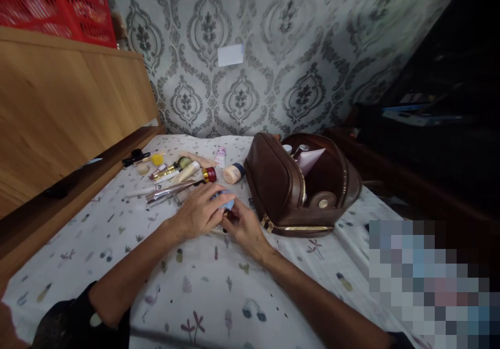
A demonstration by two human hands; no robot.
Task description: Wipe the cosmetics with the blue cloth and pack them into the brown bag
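My left hand (200, 211) is closed on a small light-blue rounded item (225, 199) whose kind I cannot make out. Right beside it, my right hand (247, 230) has its fingers bent around something small and partly hidden, with dark and gold bits showing. Both hands meet low over the patterned sheet. Just beyond them lie a dark red jar (209, 174) with a gold band and a beige bottle with a dark blue cap (233, 173). A silver tube (167, 194) lies to the left of my left hand.
A brown cosmetic bag (273, 182) stands unzipped on the right, with a pale pink packet (310, 159) inside. Several cosmetics, among them a cream-coloured tube (188, 172) and a yellow round item (157, 159), lie at the left. A wooden panel (78, 83) borders the left side.
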